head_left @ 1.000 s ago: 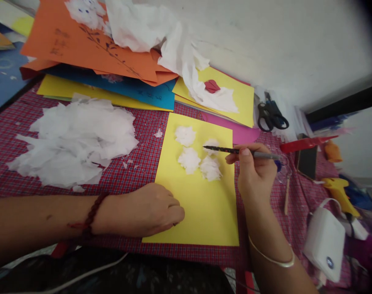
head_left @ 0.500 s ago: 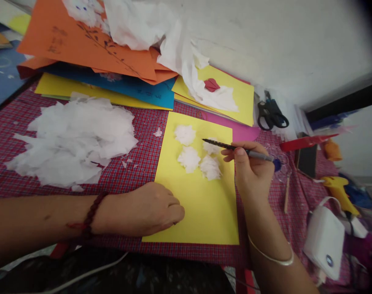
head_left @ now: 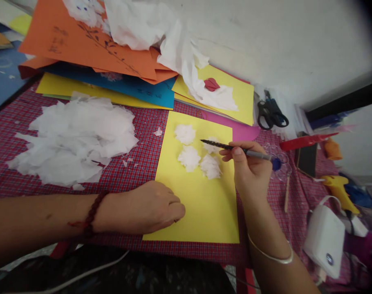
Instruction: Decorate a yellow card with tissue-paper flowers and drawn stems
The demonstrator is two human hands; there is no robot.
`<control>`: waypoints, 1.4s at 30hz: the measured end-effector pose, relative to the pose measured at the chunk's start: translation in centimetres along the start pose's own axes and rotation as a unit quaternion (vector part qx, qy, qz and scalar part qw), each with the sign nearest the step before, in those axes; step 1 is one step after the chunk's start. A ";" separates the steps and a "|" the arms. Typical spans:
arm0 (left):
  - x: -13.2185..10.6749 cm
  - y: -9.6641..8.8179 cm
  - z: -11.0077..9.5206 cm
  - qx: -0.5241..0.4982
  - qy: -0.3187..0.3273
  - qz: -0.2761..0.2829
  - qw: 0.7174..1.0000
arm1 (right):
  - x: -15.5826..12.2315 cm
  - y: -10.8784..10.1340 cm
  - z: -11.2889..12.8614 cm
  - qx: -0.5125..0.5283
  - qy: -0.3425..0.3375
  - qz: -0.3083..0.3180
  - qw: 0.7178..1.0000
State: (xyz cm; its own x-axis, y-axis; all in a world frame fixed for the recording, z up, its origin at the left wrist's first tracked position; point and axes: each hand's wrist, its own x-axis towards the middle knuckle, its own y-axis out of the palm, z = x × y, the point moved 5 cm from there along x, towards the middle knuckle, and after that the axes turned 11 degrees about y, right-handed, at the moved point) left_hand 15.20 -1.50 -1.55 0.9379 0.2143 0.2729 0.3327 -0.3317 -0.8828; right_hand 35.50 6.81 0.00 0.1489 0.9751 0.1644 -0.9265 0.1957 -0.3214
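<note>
My right hand (head_left: 252,169) pinches a black pen (head_left: 216,143) with a grey rear end, its tip pointing left. The pen is above a yellow sheet of paper (head_left: 204,212), over or close beside the white tufts; whether the tip touches anything, I cannot tell. Several white torn-paper tufts (head_left: 189,158) sit grouped on the sheet's upper half, one of them partly covered by the pen and my fingers. Curled into a loose fist, my left hand (head_left: 146,208) rests on the sheet's lower left part, with nothing visible in it.
On the left lies a heap of torn white paper (head_left: 78,141). Behind are stacked orange sheets (head_left: 51,49) and yellow sheets (head_left: 244,92). Black scissors (head_left: 272,112), a yellow glue gun (head_left: 339,190) and a white box-shaped device (head_left: 323,241) lie at the right on the checked cloth (head_left: 149,139).
My right hand has shifted slightly left with the pen, and the tip has moved a little left. My left hand stays almost where it was.
</note>
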 end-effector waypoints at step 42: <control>-0.1 0.1 0.1 -0.002 -0.006 0.010 1.000 | 0.0 -0.7 -0.1 -0.058 -0.008 -0.039 0.998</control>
State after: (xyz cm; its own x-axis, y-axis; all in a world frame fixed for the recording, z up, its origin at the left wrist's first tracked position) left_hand 15.17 -1.49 -1.70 0.9430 0.2181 0.2513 0.3147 -0.3392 -0.8865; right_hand 36.18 6.69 0.13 0.2130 0.9546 0.2082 -0.8657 0.2832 -0.4127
